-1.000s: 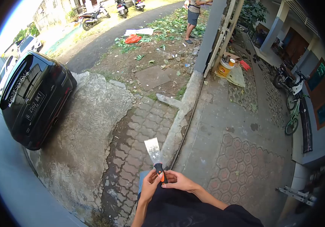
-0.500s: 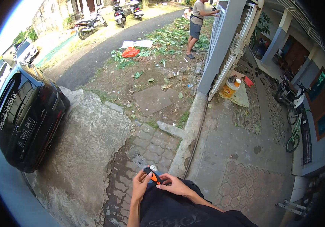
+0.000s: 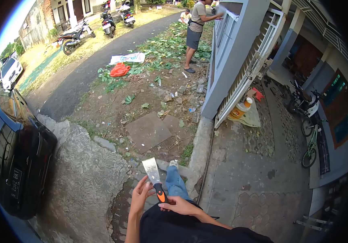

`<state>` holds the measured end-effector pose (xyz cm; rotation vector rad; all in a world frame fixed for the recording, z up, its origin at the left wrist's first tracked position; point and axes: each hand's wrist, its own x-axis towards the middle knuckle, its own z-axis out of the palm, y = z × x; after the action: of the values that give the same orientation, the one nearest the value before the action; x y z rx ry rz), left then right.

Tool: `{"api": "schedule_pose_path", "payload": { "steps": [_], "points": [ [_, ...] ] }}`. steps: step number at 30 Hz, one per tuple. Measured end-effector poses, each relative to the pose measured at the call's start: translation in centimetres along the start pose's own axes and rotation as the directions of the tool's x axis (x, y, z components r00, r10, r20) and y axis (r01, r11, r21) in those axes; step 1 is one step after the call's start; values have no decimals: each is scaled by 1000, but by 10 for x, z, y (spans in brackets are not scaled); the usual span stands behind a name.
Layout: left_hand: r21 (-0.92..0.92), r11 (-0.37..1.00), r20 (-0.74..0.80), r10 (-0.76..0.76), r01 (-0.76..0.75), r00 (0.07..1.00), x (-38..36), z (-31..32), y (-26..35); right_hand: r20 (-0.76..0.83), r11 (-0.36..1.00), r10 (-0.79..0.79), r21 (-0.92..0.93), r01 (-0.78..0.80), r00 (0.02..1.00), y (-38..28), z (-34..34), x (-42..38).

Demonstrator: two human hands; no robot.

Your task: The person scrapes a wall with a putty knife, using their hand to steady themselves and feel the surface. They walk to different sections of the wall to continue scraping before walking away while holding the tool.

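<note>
Low at six o'clock, just above your dark shirt, your right hand (image 3: 180, 205) has its fingers curled and pressed together around the black-and-orange handle of the putty knife (image 3: 155, 180), gripping it near the butt end. Your left hand (image 3: 140, 195) sits just beside it at nine o'clock of the handle, fingers spread loosely and fanned upward, the fingertips near the handle; whether they touch it you cannot tell from this view. The knife's steel blade points up toward eleven o'clock, its flat face turned to you and smeared with pale residue, and it stands over the brick paving (image 3: 125, 202). Just right of the blade, your jeans leg and shoe (image 3: 174, 178) reach out toward the concrete curb (image 3: 200, 146). At nine o'clock the black car (image 3: 12, 162) is parked against the rough cement patch (image 3: 85, 182). Far up at twelve o'clock another person (image 3: 194, 28) stands by the white gate (image 3: 246, 69), well apart from you, with leaf litter spread on the ground around them. Half a second ago the blade lay tilted down and to the left, blurred and lower in view; now it is raised upright and sharp, your left fingers have opened wider, and your leg has come forward into view.
</note>
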<state>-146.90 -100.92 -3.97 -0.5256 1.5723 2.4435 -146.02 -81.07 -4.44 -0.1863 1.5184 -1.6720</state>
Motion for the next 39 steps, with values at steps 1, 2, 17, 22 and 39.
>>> {"api": "schedule_pose_path", "payload": {
  "steps": [1,2,17,22,39],
  "points": [
    [1,1000,-7,13,-13,1000,21,0,-2,32,999,-8,-46,10,999,-8,-19,17],
    [-79,997,-64,-20,14,998,38,1,-4,49,988,13,-151,-6,999,-36,-36,26],
    [-126,969,-406,147,-214,902,261,128,78,175,951,-116,-265,160,978,-194,-269,163],
    [36,990,-272,143,-138,952,308,171,97,63,998,-25,62,21,998,-200,-284,182],
    [293,-48,261,965,-955,32,504,-31,437,-672,992,53,122,39,739,-239,-399,221]
  ]
}}
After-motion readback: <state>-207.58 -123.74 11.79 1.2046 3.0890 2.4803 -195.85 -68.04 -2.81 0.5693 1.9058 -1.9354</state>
